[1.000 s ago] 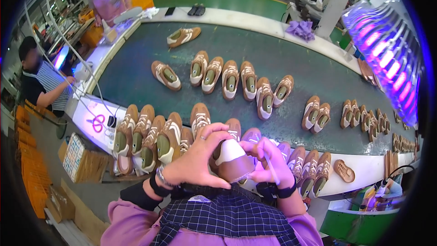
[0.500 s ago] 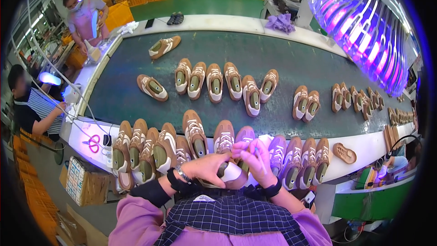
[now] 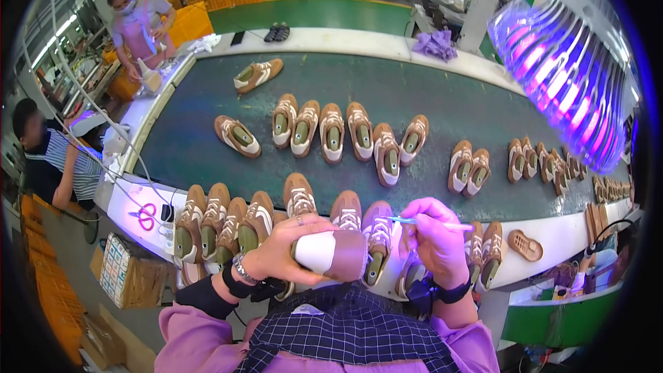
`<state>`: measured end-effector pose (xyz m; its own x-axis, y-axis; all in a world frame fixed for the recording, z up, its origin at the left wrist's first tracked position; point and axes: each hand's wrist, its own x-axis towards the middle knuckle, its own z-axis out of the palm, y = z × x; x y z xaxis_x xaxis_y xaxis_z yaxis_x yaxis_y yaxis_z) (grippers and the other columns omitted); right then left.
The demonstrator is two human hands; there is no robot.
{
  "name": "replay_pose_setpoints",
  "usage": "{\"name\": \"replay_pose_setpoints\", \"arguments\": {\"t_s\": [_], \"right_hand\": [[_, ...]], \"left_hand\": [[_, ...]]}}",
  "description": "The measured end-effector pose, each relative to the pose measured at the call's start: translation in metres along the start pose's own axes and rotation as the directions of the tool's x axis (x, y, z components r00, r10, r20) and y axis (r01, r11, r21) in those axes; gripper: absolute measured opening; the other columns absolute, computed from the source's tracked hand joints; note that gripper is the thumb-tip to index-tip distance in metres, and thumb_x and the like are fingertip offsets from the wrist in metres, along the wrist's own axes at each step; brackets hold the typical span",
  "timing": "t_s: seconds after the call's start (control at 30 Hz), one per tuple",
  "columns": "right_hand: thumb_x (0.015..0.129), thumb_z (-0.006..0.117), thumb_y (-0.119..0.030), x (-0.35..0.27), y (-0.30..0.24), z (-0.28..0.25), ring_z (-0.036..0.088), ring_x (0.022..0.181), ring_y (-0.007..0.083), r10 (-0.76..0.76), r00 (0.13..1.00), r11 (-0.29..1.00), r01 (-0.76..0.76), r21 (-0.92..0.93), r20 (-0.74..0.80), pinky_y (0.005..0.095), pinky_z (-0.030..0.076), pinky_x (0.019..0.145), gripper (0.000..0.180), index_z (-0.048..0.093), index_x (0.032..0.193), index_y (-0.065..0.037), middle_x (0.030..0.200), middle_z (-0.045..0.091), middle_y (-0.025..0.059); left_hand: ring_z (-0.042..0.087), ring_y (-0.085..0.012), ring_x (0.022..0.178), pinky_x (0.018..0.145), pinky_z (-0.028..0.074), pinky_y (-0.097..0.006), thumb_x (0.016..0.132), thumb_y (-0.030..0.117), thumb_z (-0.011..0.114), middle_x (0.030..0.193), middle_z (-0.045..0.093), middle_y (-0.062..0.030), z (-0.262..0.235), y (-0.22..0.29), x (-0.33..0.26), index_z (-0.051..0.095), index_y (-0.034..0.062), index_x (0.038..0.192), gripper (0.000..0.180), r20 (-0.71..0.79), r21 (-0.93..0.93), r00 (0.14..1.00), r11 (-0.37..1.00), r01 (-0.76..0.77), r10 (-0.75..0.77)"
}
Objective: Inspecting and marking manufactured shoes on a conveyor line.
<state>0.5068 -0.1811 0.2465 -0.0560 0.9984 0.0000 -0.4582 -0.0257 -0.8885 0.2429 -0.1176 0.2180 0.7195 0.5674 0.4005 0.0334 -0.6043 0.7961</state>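
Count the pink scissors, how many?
1: pink-handled scissors lie on the white table edge, left of the brown shoe row. Others may be hidden.

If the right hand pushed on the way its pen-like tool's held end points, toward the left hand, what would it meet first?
Probably the brown-and-white shoe gripped by the left hand; the right hand sits just beside it, though depth is unclear.

shoe [image 3: 331, 254]: matt suede, smooth white heel | belt [image 3: 207, 145]: matt green

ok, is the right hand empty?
No: the right hand pinches a thin pen-like tool, while the left hand grips a brown-and-white shoe.
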Motion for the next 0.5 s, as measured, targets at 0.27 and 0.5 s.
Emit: {"name": "replay_pose_setpoints", "arguments": {"t_s": [0.27, 0.5], "right_hand": [[0.090, 0.056, -0.008, -0.003, -0.023, 0.023, 0.064, 0.068, 0.0167, -0.157, 0.986, 0.983, 0.161, -0.087, 0.051, 0.0275, 0.054, 0.059, 0.023, 0.056, 0.108, 0.008, 0.087, 0.064, 0.0137], [0.095, 0.049, -0.012, -0.008, -0.022, 0.020, 0.055, 0.053, 0.0093, -0.299, 0.951, 0.952, 0.293, -0.085, -0.081, 0.0224, 0.048, 0.049, 0.019, 0.056, 0.103, 0.004, 0.077, 0.060, 0.0076]], "left_hand": [[0.061, -0.0308, 0.094, 0.080, 0.049, -0.037, 0.057, 0.022, 0.083, 0.111, 0.059, -0.0167, -0.014, 0.021, 0.050, 0.055, -0.0030, 0.121, 0.074, -0.036, 0.230, 0.940, 0.918, -0.323, 0.339], [0.060, -0.0304, 0.095, 0.081, 0.049, -0.037, 0.061, 0.020, 0.082, 0.111, 0.059, -0.0173, 0.003, 0.016, 0.077, 0.055, -0.0044, 0.122, 0.071, 0.030, 0.196, 0.923, 0.903, -0.382, 0.383]]}}
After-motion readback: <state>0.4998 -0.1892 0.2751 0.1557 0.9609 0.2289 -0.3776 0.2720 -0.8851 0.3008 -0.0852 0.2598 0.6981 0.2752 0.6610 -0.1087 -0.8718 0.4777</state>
